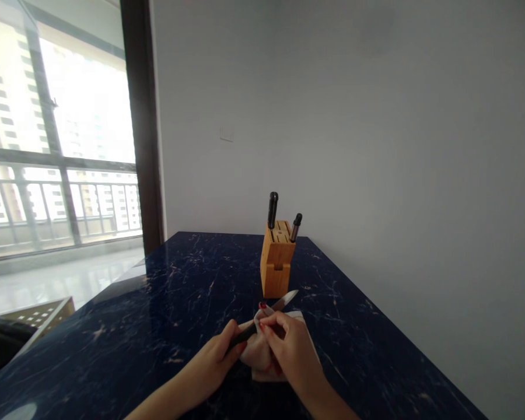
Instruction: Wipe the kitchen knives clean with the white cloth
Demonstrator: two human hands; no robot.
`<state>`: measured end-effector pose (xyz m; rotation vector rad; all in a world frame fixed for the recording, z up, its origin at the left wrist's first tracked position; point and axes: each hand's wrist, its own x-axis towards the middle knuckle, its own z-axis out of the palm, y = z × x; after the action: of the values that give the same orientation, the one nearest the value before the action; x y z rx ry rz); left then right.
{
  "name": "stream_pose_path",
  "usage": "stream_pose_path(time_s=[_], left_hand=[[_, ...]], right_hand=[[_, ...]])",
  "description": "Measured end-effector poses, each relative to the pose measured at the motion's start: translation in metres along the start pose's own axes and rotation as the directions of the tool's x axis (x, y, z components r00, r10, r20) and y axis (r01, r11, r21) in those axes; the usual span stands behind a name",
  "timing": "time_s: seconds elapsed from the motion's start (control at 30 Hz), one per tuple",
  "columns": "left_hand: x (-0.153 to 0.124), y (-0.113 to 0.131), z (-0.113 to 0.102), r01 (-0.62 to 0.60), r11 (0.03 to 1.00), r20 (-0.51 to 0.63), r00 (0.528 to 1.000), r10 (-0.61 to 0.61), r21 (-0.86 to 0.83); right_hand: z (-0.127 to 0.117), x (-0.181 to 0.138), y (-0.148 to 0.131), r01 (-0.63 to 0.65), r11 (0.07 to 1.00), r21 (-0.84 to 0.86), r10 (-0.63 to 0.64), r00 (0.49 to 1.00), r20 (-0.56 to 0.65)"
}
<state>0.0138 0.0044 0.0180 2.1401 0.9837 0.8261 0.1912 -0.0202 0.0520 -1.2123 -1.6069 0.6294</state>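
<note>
My left hand [214,363] is closed round the dark handle of a knife [284,301] whose blade points up and to the right. My right hand [289,345] pinches a pale cloth [259,353] folded against the blade near the handle. Both hands are low over the dark blue marbled table [170,315]. Just beyond the blade tip stands a wooden knife block [276,263] with two black handles sticking out of its top.
A grey wall runs along the table's right side and behind it. A large window with a railing fills the left. A light slatted object [41,315] sits low beside the table's left edge.
</note>
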Motion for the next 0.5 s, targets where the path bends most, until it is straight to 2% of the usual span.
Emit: stream_pose_path(time_s=[0.13,0.3,0.5], left_hand=[[-0.0005,0.0033,-0.0019,0.053,0.999,-0.021,0.998,-0.054,-0.006],[-0.0016,0.0012,-0.0008,0.016,1.000,0.004,1.000,-0.016,0.004],[-0.0009,0.0003,0.0005,0.037,0.999,0.001,0.999,-0.037,0.002]], right_hand=[[0.0000,0.0004,0.0020,-0.022,1.000,-0.005,0.022,1.000,0.011],[-0.0005,0.0004,-0.0003,-0.012,1.000,-0.011,0.012,1.000,0.002],[-0.0001,-0.0001,-0.0010,-0.018,1.000,0.023,0.018,1.000,0.001]])
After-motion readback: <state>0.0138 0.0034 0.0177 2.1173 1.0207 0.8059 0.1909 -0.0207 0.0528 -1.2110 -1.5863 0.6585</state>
